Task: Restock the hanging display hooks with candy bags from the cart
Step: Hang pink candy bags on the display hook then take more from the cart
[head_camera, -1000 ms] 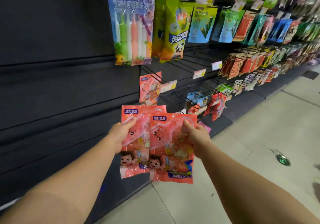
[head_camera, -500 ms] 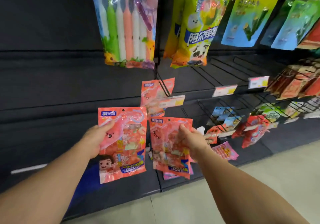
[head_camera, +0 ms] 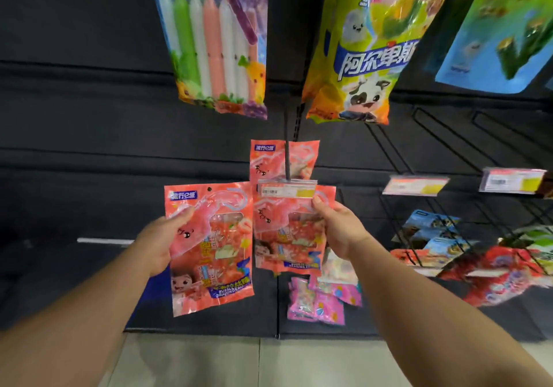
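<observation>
Even, moderately bright overhead lighting against dark wall panels (head_camera: 74,123). Glare streaks the glossy hanging bags (head_camera: 368,42). Wide-angle distortion bends the edges; the red packets (head_camera: 502,276) at far right are motion-blurred, and fine print is soft throughout.

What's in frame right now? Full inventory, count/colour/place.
held candy bags: 2, pink-red, one in each hand, centre
hung candy bag: 1, same pink-red, on hook behind price tag
price tags: 3, pale with yellow patch, hook ends, centre to right
stick candy pack: 1, multicolour, hanging top centre
cow bag: 1, yellow-green, top right of centre
blue bag: 1, top right
small pink packets: several, bottom shelf
blue and red bags: several, lower-right hooks
left hand: grips left bag
right hand: grips right bag, at the tag
</observation>
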### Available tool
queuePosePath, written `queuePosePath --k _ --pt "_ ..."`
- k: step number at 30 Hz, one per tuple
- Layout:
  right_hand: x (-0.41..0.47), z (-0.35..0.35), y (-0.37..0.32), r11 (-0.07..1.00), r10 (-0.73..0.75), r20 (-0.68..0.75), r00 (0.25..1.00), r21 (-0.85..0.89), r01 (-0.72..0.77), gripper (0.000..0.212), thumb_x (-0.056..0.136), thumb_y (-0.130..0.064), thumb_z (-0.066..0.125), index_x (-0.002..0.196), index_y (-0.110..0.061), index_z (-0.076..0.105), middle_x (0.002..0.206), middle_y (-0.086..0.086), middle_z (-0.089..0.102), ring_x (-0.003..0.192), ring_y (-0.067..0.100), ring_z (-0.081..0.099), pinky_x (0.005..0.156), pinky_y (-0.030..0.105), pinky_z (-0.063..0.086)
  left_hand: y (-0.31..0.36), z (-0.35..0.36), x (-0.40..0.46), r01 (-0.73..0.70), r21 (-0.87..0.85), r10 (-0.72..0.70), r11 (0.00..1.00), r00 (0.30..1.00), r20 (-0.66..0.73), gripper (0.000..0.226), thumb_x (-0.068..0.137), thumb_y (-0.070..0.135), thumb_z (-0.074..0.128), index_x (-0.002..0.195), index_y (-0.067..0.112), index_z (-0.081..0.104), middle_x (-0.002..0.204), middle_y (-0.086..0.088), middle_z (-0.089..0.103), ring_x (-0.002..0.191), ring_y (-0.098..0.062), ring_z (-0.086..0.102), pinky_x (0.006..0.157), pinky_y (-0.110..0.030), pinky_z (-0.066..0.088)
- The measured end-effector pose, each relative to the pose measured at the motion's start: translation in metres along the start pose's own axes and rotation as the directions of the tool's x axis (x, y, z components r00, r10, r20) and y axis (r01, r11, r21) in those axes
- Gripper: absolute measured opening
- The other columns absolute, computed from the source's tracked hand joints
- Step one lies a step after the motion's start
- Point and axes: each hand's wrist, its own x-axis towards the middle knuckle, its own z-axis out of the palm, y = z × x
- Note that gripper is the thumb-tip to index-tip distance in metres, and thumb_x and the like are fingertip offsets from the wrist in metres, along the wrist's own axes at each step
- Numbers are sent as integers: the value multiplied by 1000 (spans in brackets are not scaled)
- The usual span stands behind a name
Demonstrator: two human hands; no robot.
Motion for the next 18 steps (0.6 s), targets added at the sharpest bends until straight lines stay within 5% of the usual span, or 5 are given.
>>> queuePosePath --k 2,7,13,16,18 --pt "4 1 -7 1000 2 37 999 28 -3 30 94 -31 59 113 -9 66 99 19 75 91 30 74 71 40 60 1 -3 0 6 -22 -7 1000 1000 -30 89 44 55 95 120 19 68 123 -11 69 102 -29 72 93 -49 56" --pt "14 -2 -17 999 5 64 998 47 -8 38 91 -29 62 120 -5 63 106 19 73 71 19 74 71 36 58 2 1 -4 -2 -23 1 1000 999 -38 75 56 54 89 119 19 68 125 -14 67 101 -32 73 90 -53 57" --pt "26 1 -19 999 34 16 999 27 -34 35 95 -25 59 124 -6 63 116 23 69 104 41 68 98 55 51 -1 -2 -3 -31 -4 31 1000 997 -69 91 37 67 92 114 23 71 117 -9 72 109 -34 67 96 -56 52" --pt "25 7 -21 998 43 -64 997 46 -40 27 97 -23 57 116 -7 67 102 12 72 63 23 59 72 35 60 1 -3 -1 -23 24 25 999 999 -45 101 27 70 91 113 23 71 113 -9 74 109 -34 68 97 -57 51" --pt "29 7 -19 997 60 -115 992 61 -53 26 99 -22 55 116 -6 67 94 11 67 58 17 50 56 25 55 -1 -8 3 -26 -5 26 1000 999 -30 102 27 70 91 115 23 70 116 -9 72 109 -34 67 97 -56 51"
